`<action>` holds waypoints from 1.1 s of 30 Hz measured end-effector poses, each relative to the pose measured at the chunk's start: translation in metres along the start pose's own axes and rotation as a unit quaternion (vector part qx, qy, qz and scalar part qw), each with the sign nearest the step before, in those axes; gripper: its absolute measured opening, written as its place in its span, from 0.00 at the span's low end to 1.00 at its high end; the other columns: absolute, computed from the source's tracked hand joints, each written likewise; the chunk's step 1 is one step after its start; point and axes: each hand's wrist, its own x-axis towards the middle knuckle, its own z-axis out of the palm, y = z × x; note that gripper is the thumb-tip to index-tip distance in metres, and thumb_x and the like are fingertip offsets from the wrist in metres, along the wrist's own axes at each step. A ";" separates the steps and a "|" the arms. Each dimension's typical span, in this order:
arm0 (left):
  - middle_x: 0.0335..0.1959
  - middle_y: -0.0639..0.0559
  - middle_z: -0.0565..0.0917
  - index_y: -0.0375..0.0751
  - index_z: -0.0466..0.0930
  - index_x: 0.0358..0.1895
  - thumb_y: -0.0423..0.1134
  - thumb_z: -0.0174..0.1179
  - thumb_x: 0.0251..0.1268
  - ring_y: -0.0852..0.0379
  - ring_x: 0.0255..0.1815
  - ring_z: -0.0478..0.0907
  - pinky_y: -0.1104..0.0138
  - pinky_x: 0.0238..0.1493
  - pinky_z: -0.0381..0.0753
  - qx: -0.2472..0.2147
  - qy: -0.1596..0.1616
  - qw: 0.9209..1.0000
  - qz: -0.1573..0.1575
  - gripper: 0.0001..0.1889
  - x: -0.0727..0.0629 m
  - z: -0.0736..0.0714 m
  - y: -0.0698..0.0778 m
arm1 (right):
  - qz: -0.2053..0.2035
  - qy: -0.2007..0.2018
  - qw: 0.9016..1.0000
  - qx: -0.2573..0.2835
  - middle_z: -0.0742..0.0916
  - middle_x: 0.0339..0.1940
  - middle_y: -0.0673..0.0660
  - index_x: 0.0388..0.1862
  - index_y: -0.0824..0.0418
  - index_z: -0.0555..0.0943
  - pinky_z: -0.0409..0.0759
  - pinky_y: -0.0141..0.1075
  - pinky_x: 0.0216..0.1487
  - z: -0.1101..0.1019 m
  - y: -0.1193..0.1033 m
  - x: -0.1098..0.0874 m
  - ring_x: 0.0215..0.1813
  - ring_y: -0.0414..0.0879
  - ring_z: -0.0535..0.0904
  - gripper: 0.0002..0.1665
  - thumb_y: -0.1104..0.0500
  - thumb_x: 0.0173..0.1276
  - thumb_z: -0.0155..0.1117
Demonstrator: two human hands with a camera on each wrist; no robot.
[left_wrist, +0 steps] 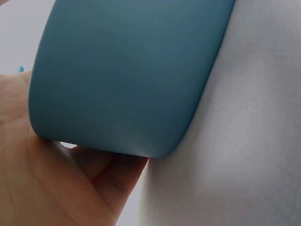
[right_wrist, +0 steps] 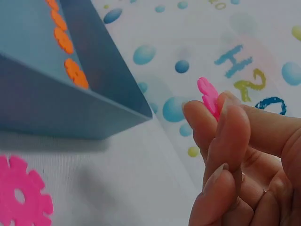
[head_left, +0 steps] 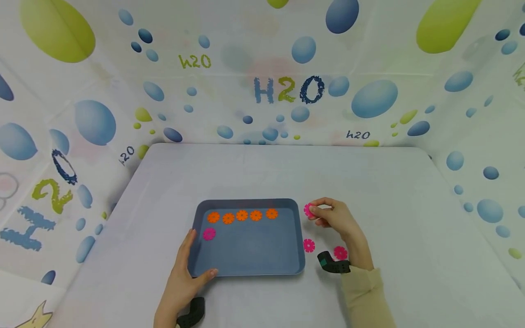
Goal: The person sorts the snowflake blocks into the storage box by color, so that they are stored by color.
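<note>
My right hand (head_left: 334,217) pinches a pink notched plastic disc (head_left: 307,210) between thumb and fingertips, just outside the right wall of a blue-grey tray (head_left: 254,255). In the right wrist view that disc (right_wrist: 207,93) is seen nearly edge-on, partly covered by the fingers. My left hand (head_left: 183,275) holds the tray's near left corner, thumb at the front edge and fingers along the left side. Several orange notched discs (head_left: 242,215) form a row along the tray's far side. Below the row's left end lies one pink disc (head_left: 209,234).
On the white table (head_left: 410,205), right of the tray, lie another pink disc (head_left: 309,245) close to its wall and a further pink disc (head_left: 340,253) beside the right wrist's black strap (head_left: 334,264). A patterned cloth (head_left: 229,100) hangs behind the table.
</note>
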 end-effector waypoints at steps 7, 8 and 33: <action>0.79 0.36 0.46 0.51 0.44 0.79 0.41 0.75 0.48 0.28 0.76 0.44 0.29 0.65 0.51 -0.003 0.000 1.000 0.000 0.57 0.000 0.000 0.000 | -0.015 -0.011 0.999 0.036 0.89 0.26 0.49 0.54 0.64 0.78 0.78 0.27 0.30 0.009 -0.006 0.006 0.23 0.40 0.79 0.22 0.52 0.67 0.65; 0.79 0.37 0.46 0.51 0.44 0.79 0.41 0.75 0.48 0.29 0.77 0.44 0.29 0.65 0.51 -0.003 0.000 1.000 -0.002 0.57 0.000 0.000 0.000 | -0.015 -0.009 0.999 0.041 0.89 0.26 0.49 0.54 0.64 0.78 0.78 0.27 0.30 0.011 -0.007 0.006 0.23 0.40 0.79 0.22 0.52 0.67 0.66; 0.79 0.36 0.45 0.50 0.43 0.79 0.40 0.75 0.48 0.28 0.77 0.43 0.29 0.66 0.50 -0.002 -0.004 1.000 -0.011 0.57 0.000 -0.001 0.001 | -0.038 -0.040 0.994 0.095 0.91 0.32 0.58 0.45 0.64 0.78 0.81 0.32 0.32 0.090 -0.048 0.017 0.23 0.39 0.83 0.15 0.55 0.67 0.65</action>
